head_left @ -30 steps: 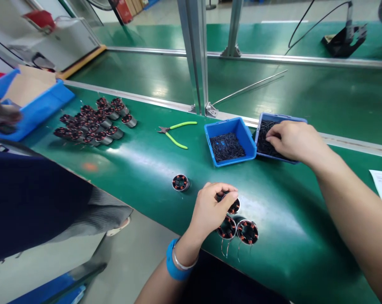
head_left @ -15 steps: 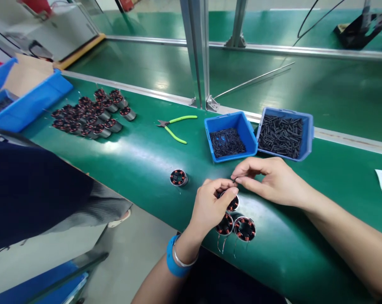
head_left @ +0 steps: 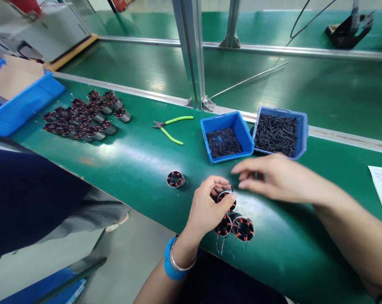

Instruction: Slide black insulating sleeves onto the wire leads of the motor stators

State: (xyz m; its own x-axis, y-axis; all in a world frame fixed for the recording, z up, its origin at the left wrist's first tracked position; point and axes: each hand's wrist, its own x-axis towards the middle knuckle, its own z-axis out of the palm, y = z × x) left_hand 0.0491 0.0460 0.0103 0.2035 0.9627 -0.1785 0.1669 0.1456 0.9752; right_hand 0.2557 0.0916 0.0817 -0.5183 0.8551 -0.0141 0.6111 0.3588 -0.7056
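My left hand (head_left: 208,204) is closed around the side of a motor stator (head_left: 231,205), a metal cylinder with copper windings. A short black sleeve (head_left: 231,188) stands up at that stator's far edge, by my left fingertips. Two more stators, one on the left (head_left: 224,226) and one on the right (head_left: 243,229), touch each other just nearer to me, thin wires trailing from them. My right hand (head_left: 269,177) hovers to the right, fingers apart, nothing visible between them. It is slightly blurred, in front of the two bins.
A blue bin (head_left: 247,145) and a paler bin (head_left: 301,137) contain black tube pieces. Green-handled cutters (head_left: 174,122) lie beyond a lone stator (head_left: 175,179). Several stators (head_left: 79,118) cluster at left. A metal post (head_left: 191,55) rises behind. A person (head_left: 29,198) stands at left.
My right hand has parted from my left fingertips, moving right and opening. The black sleeve now shows at the stator's edge. My left hand keeps its hold; the whole view has shifted slightly.
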